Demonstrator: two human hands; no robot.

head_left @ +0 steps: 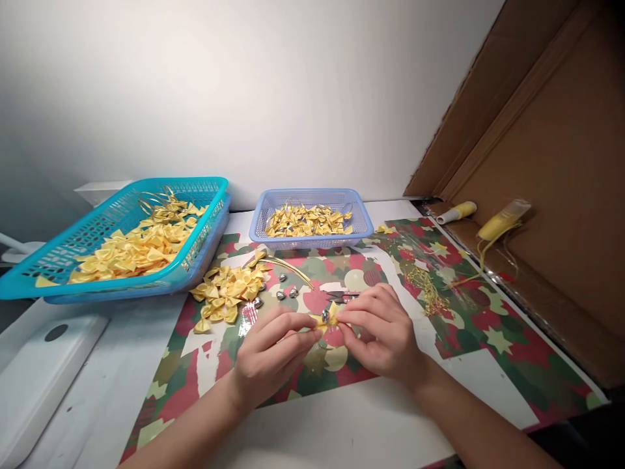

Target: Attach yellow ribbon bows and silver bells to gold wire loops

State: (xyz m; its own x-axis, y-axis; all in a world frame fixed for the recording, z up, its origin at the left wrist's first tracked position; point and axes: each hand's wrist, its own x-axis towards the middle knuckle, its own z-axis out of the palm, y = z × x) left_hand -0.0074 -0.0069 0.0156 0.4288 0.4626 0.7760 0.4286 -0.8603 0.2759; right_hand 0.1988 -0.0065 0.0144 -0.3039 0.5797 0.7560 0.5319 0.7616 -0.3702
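Between my two hands is a yellow ribbon bow [333,311] with a silver jingle bell [325,316] at its middle. My left hand [278,345] pinches the bow's left side, and the fingertips of my right hand [378,329] close on its right side. Just beyond the right fingers lies a pair of dark snips [336,297], partly covered by that hand. Several loose silver bells [280,295] rest to the left of the snips. Beside them is a pile of yellow bows [227,290], with a bundle of gold ties [293,268] stretching out from it.
A turquoise basket [110,284] full of bows stands at the left, stacked on a blue one. Farther back sits a lavender basket [312,241] of finished-looking bows. Thread clippings [427,293] and yellow thread spools [500,221] lie right, near a cardboard wall [551,163].
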